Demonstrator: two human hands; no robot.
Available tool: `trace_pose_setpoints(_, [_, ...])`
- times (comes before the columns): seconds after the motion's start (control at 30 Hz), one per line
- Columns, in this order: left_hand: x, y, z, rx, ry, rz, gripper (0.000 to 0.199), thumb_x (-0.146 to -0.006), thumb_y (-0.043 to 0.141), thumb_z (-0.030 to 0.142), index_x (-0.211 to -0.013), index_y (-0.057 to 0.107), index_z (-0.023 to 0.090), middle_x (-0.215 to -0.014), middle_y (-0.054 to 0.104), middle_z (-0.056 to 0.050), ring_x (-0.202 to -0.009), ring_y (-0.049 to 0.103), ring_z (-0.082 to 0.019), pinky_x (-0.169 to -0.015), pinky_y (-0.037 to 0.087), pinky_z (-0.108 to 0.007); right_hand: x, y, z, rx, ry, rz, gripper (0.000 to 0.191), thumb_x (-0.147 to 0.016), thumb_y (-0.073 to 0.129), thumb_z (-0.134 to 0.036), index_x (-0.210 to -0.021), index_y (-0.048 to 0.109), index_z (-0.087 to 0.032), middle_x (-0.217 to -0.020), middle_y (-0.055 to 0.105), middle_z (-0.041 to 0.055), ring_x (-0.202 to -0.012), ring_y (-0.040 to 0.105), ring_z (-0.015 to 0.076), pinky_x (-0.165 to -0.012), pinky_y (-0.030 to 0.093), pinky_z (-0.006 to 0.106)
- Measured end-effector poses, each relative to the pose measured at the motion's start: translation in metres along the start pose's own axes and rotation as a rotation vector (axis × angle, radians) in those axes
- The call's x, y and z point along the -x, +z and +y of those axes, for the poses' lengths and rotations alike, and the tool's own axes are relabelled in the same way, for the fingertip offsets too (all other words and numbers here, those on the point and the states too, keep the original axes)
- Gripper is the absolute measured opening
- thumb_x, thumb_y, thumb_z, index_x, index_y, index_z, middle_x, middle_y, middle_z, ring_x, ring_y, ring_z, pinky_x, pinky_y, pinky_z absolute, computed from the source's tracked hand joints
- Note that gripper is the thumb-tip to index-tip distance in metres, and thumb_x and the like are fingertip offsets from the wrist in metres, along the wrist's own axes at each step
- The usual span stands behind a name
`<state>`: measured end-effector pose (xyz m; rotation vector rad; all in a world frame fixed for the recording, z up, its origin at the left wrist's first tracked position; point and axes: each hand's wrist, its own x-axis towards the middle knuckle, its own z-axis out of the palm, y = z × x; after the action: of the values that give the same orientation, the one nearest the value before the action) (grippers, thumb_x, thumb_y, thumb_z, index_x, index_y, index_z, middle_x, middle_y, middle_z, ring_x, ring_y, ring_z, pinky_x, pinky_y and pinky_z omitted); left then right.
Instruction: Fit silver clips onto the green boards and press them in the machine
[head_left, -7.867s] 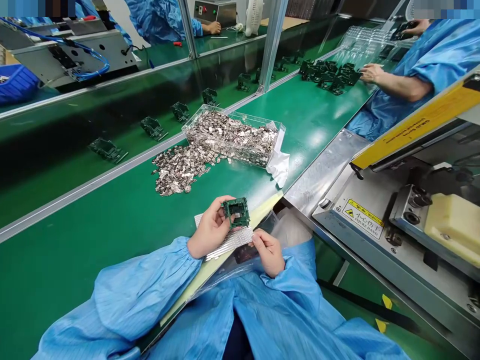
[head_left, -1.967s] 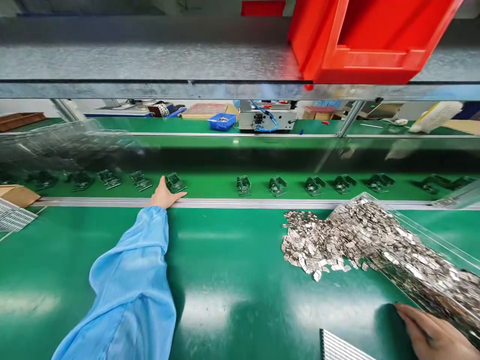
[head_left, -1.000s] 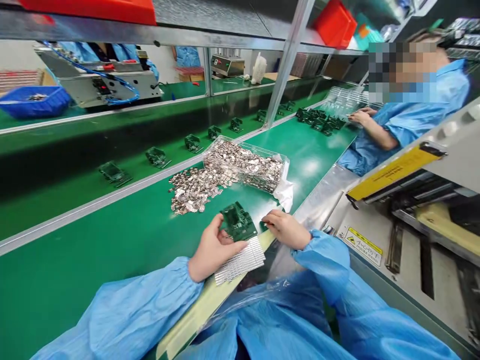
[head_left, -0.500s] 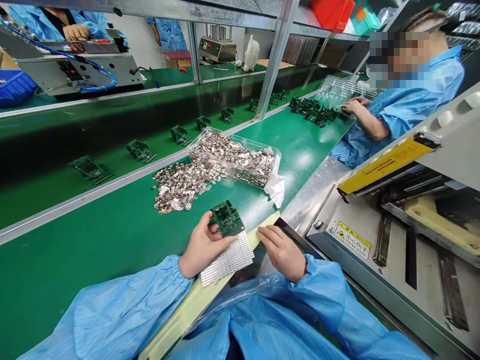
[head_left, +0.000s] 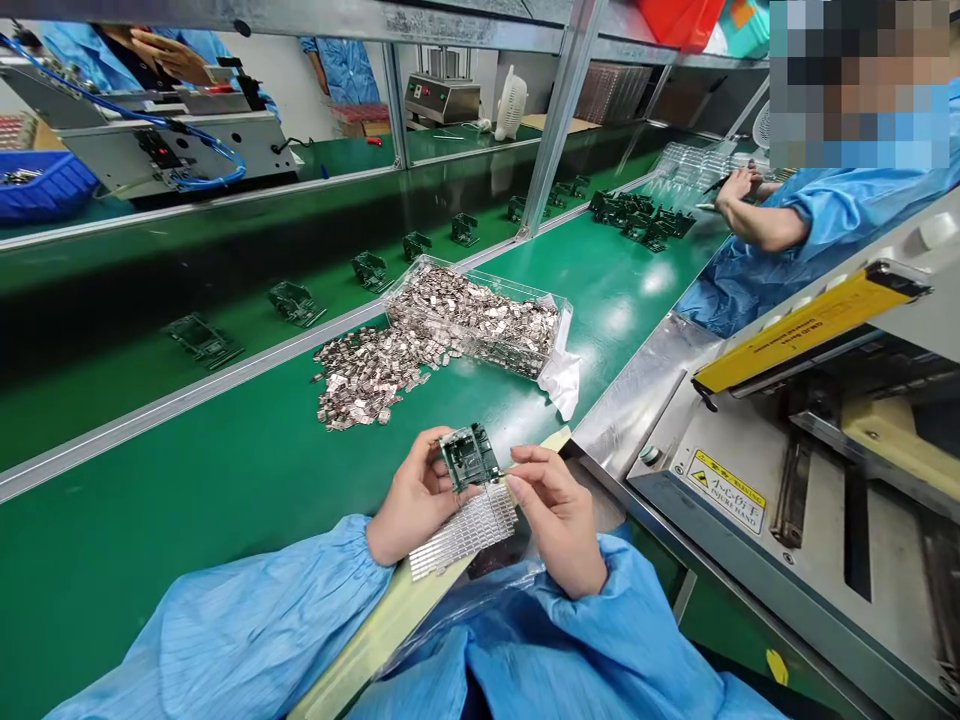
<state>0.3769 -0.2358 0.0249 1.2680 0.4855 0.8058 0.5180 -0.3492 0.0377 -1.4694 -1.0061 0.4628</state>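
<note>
My left hand (head_left: 412,500) grips a green circuit board (head_left: 470,458) by its left side, holding it tilted above the table edge. Just below the board is a grid of small silver metal pieces (head_left: 465,530) in close rows, resting over a pale yellow strip (head_left: 375,640). My right hand (head_left: 559,515) is at the board's right lower corner, thumb and forefinger pinched together. Whatever may be between those fingertips is too small to make out. Past the board, a heap of small silver metal parts (head_left: 360,375) lies on the green tabletop (head_left: 247,500).
A clear plastic tray (head_left: 566,318) full of silver parts stands behind the heap, a white cloth (head_left: 561,385) at its corner. Several boards (head_left: 296,303) line the strip beyond the rail. A machine (head_left: 720,490) is on my right; a co-worker (head_left: 780,225) works beyond it.
My right hand has come from the yellow strip up to the board's corner and pinched its fingers. The board in my left hand has turned and tilted. The view has shifted slightly.
</note>
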Motion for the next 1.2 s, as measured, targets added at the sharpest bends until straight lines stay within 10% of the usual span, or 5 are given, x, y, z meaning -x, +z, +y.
trace_pose_setpoints(0.6, [0.007, -0.003, -0.004, -0.176, 0.081, -0.084, 0.028, -0.087, 0.062, 0.022, -0.113, 0.052, 0.022, -0.087, 0.059, -0.001, -0.071, 0.055, -0.008, -0.063, 0.047, -0.017, -0.001, 0.034, 0.000, 0.124, -0.037, 0.085, 0.015, -0.086, 0.063, -0.024, -0.072, 0.058, -0.020, -0.104, 0.059, 0.0081, -0.100, 0.057, 0.0227, -0.084, 0.046, 0.035])
trace_pose_setpoints(1.2, [0.005, 0.007, 0.006, -0.269, 0.074, 0.059, 0.029, -0.073, 0.068, 0.012, -0.099, 0.056, 0.018, -0.081, 0.064, 0.001, -0.061, 0.056, -0.007, -0.055, 0.045, -0.016, -0.001, 0.041, 0.000, -0.269, 0.305, 0.049, 0.017, -0.073, 0.067, -0.026, -0.072, 0.051, -0.019, -0.065, 0.052, -0.0023, -0.060, 0.048, 0.0126, -0.056, 0.039, 0.024])
